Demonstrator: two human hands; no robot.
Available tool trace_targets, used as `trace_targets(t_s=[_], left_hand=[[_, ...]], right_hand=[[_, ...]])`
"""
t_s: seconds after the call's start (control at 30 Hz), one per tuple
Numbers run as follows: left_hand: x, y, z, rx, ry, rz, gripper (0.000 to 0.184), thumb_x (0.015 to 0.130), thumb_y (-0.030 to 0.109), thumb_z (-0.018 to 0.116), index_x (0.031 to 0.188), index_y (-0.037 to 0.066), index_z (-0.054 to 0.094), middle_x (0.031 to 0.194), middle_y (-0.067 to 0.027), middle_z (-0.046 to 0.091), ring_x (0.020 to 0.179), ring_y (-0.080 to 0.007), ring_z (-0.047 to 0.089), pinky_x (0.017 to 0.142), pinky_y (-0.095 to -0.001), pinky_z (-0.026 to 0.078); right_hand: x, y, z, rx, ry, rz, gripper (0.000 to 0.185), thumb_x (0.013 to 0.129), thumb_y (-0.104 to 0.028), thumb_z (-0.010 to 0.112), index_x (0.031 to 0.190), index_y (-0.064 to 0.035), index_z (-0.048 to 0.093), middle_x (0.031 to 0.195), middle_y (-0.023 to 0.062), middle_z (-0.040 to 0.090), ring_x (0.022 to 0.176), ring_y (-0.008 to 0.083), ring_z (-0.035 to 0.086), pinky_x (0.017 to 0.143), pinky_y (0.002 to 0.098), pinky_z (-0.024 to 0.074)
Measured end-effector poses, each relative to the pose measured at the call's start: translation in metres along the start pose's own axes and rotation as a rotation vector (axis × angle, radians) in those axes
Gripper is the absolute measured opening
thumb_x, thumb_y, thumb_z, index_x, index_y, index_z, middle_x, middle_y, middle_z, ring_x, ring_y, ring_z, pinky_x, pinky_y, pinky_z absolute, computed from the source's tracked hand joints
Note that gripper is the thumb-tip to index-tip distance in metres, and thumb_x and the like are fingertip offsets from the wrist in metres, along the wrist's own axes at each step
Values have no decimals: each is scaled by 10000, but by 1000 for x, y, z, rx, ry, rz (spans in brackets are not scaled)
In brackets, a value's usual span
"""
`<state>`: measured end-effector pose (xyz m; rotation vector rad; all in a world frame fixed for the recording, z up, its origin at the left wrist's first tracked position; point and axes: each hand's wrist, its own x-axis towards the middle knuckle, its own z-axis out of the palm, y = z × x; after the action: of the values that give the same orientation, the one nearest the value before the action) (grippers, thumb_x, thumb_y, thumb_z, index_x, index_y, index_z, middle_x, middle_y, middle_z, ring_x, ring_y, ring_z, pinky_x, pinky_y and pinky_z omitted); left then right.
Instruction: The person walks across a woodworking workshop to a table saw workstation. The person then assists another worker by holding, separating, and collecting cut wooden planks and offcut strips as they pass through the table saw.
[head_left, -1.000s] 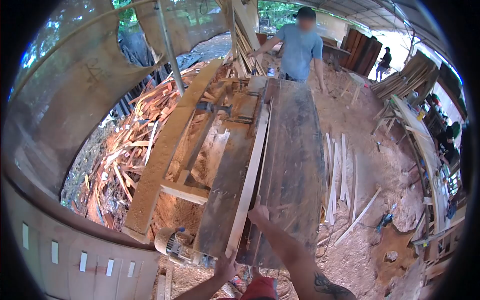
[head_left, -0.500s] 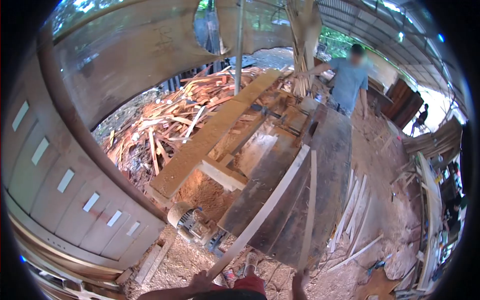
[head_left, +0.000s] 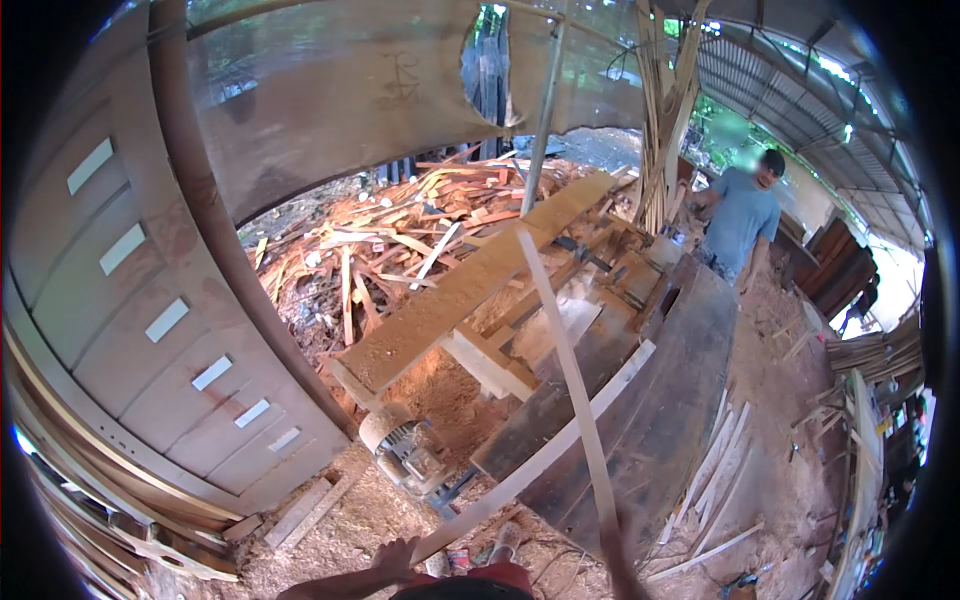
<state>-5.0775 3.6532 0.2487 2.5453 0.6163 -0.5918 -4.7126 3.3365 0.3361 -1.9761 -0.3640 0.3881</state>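
My left hand (head_left: 396,556) grips the near end of a long pale wooden board (head_left: 550,447), which slants across the dark worktable (head_left: 660,420). My right hand (head_left: 617,545) is closed around the lower end of a thin wooden strip (head_left: 566,355). The strip crosses above the board, and its far end reaches over the sawdust-covered plank (head_left: 450,285) on the left. Motion blurs my right hand a little. Beside the table's near left corner sits an electric motor (head_left: 408,447).
Scrap wood (head_left: 400,230) is heaped behind the plank. Cut strips (head_left: 708,470) lie on the sawdusty ground to the right. At the table's far end stands a person in a blue shirt (head_left: 740,220). A metal post (head_left: 545,110) rises behind the plank.
My right hand has swung the thin strip leftward and up off the table, across the board. My left hand stays at the board's end. The view has shifted, and the person's arm is lower.
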Motion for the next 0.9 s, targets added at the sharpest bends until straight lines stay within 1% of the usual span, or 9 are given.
trace_targets(t_s=[0.07, 0.13, 0.27, 0.33, 0.43, 0.57, 0.7, 0.8, 0.9], left_hand=[[-3, 3, 5, -13, 8, -14, 788, 699, 400, 708, 1361, 136, 373, 1115, -233, 542, 1019, -409, 571, 866, -537, 453], [-2, 7, 1, -40, -30, -37, 828, 679, 412, 739, 1369, 143, 370, 1141, -226, 539, 1057, -402, 563, 892, -530, 450], [-4, 9, 0, -128, -14, -104, 823, 677, 408, 751, 1363, 149, 379, 1151, -223, 556, 1073, -406, 570, 908, -523, 457], [6, 2, 20, -197, 24, -139, 808, 678, 386, 743, 1360, 147, 383, 1135, -221, 577, 1051, -406, 588, 891, -520, 473], [17, 1, 32, -263, 50, -165, 740, 683, 370, 716, 1316, 116, 430, 1106, -222, 611, 1007, -393, 624, 858, -508, 498], [23, -14, 38, -308, -49, -130, 669, 692, 381, 695, 1236, 51, 487, 1077, -227, 623, 997, -371, 631, 845, -471, 508], [9, -46, 41, -194, -99, -43, 649, 683, 376, 694, 1209, 49, 502, 1048, -227, 641, 985, -379, 634, 833, -462, 509], [-37, -55, 25, -267, 0, 49, 694, 674, 381, 739, 1229, 49, 492, 986, -209, 653, 954, -376, 644, 832, -456, 515], [-59, -44, -3, -375, -31, -25, 704, 687, 396, 765, 1243, 58, 496, 958, -200, 652, 952, -361, 644, 826, -439, 511]], right_hand=[[156, -108, 78, -255, 127, -122, 567, 890, -197, 538, 1393, 18, 388, 1250, 258, 553, 1176, 377, 540, 1001, 420, 413], [300, -197, 140, -279, 24, -435, 739, 859, -252, 600, 1463, -5, 255, 1350, 283, 474, 1211, 416, 498, 1027, 418, 398], [278, -407, 230, -89, -350, -432, 533, 812, -400, 683, 1202, -53, 573, 1022, 187, 665, 981, 311, 643, 825, 402, 505], [238, -423, 290, -427, -324, -754, 410, 805, -302, 648, 1148, -83, 597, 933, 197, 672, 872, 318, 657, 767, 434, 519], [124, -369, 309, -36, -509, -1089, 150, 863, -201, 570, 954, -82, 559, 835, 172, 635, 830, 357, 644, 697, 455, 516], [55, -191, 294, -252, -711, -889, 117, 860, -187, 580, 917, -86, 570, 762, 176, 592, 712, 353, 627, 638, 459, 493], [-2, 6, 216, -401, -515, 51, 238, 869, -289, 597, 972, -75, 618, 822, 141, 621, 686, 282, 639, 605, 404, 523], [-56, 28, 165, -37, -469, 841, 322, 881, -365, 619, 1027, -79, 633, 891, 100, 645, 662, 229, 652, 566, 386, 538], [-75, 56, 187, 540, -563, 865, 442, 876, -424, 637, 1122, -59, 604, 1034, 113, 605, 779, 239, 627, 642, 385, 541]])
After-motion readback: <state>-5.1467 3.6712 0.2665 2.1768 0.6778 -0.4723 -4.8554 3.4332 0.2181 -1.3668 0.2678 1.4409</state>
